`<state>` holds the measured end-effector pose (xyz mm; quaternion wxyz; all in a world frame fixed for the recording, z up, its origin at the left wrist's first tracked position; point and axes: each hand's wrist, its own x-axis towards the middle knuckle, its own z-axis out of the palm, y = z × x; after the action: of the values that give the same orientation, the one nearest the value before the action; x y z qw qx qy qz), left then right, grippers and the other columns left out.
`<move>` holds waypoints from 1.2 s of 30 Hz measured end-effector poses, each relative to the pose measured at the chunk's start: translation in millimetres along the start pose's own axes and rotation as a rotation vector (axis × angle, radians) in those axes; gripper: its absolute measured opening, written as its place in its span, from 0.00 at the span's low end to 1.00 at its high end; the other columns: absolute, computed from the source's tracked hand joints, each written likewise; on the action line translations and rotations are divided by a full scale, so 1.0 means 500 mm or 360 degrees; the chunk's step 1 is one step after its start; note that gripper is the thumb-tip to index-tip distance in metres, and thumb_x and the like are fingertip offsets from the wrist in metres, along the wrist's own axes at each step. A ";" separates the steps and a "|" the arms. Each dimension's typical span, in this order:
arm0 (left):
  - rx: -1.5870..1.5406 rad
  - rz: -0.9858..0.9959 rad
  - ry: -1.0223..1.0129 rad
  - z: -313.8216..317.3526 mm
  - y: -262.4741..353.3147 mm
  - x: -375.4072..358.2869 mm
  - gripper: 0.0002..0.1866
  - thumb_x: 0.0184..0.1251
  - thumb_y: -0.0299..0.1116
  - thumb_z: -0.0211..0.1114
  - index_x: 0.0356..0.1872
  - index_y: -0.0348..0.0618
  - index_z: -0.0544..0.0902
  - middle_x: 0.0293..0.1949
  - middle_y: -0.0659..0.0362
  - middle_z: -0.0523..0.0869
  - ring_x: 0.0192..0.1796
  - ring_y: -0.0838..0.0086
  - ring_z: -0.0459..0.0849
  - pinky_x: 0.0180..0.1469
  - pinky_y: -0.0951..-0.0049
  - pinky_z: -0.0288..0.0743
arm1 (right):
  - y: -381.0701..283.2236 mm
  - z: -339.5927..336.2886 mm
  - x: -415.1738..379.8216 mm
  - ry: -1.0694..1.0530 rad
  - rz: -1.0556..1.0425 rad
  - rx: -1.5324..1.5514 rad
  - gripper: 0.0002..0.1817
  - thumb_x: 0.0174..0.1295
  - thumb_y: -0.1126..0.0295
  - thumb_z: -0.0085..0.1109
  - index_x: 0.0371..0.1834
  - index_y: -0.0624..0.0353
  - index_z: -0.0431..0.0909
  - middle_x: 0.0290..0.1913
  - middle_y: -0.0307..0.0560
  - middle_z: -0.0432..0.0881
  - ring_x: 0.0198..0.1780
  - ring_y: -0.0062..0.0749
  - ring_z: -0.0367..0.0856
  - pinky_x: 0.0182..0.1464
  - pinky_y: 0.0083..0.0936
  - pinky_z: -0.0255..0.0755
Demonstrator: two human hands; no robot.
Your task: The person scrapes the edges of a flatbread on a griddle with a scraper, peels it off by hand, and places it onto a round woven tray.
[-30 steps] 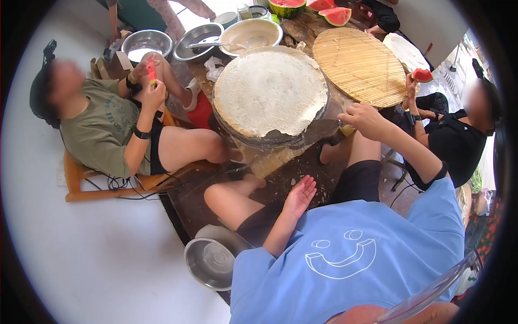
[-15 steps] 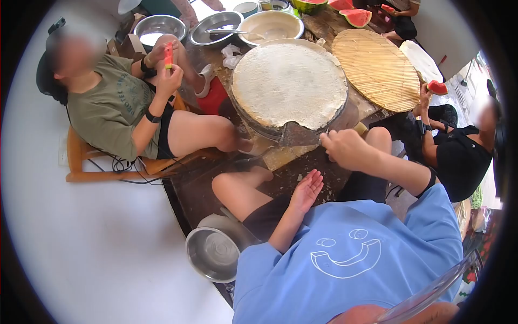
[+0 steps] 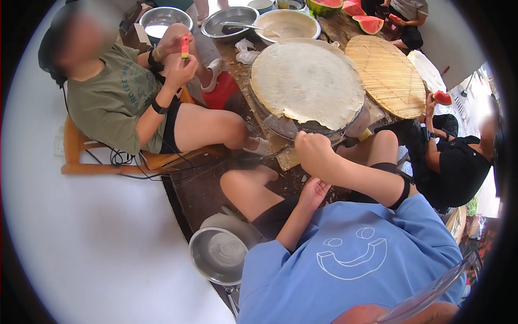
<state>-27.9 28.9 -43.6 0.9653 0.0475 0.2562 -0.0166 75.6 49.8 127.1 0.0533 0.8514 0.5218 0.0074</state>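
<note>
A large round griddle holds a thin pale flatbread (image 3: 307, 81), whose near edge is ragged and partly lifted. My right hand (image 3: 317, 154) is closed in a fist at the griddle's near side, round the handle of a flat scraper (image 3: 281, 127). The dark blade lies along the front-left rim, under or against the bread's edge; which of the two is hard to tell. Below my right forearm, my left hand (image 3: 314, 193) is held palm up over my lap, fingers extended and partly covered by that forearm. It holds nothing visible.
A round woven mat (image 3: 386, 78) lies right of the griddle. Behind stand a cream basin (image 3: 297, 22) with a ladle, metal bowls (image 3: 221, 20) and cut watermelon (image 3: 368, 24). A person sits at left holding watermelon (image 3: 185, 46); others are at right. A steel bowl (image 3: 220, 254) is beside me.
My right hand has swept left and the scraper has moved left along the griddle's near edge. My left hand now sits beneath my right forearm. The view has shifted slightly.
</note>
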 end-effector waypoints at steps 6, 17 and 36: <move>-0.0016 0.0074 -0.0040 0.001 0.022 -0.014 0.13 0.69 0.30 0.50 0.51 0.36 0.71 0.50 0.55 0.78 0.55 0.70 0.77 0.60 0.68 0.70 | -0.040 -0.038 0.029 -0.0184 0.0170 0.0081 0.07 0.41 0.72 0.63 0.24 0.60 0.78 0.25 0.46 0.79 0.27 0.31 0.84 0.23 0.21 0.75; -0.0104 -0.0003 -0.0091 -0.008 0.044 -0.027 0.17 0.67 0.27 0.52 0.56 0.40 0.72 0.53 0.56 0.78 0.55 0.72 0.77 0.63 0.67 0.68 | -0.082 -0.049 0.215 -0.0240 0.0338 0.0321 0.06 0.44 0.71 0.63 0.26 0.57 0.84 0.29 0.48 0.84 0.33 0.36 0.85 0.30 0.26 0.78; -0.0176 0.0018 -0.0079 -0.037 0.080 -0.030 0.18 0.68 0.26 0.50 0.58 0.41 0.71 0.55 0.58 0.76 0.58 0.71 0.75 0.63 0.66 0.68 | -0.094 -0.089 0.238 -0.0324 0.0300 0.0262 0.07 0.47 0.69 0.60 0.29 0.55 0.85 0.32 0.47 0.85 0.36 0.35 0.85 0.34 0.26 0.79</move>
<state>-47.6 70.6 -48.8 0.9726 -0.0049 0.2326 0.0019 84.9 180.7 161.4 0.0350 0.8943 0.4305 -0.1167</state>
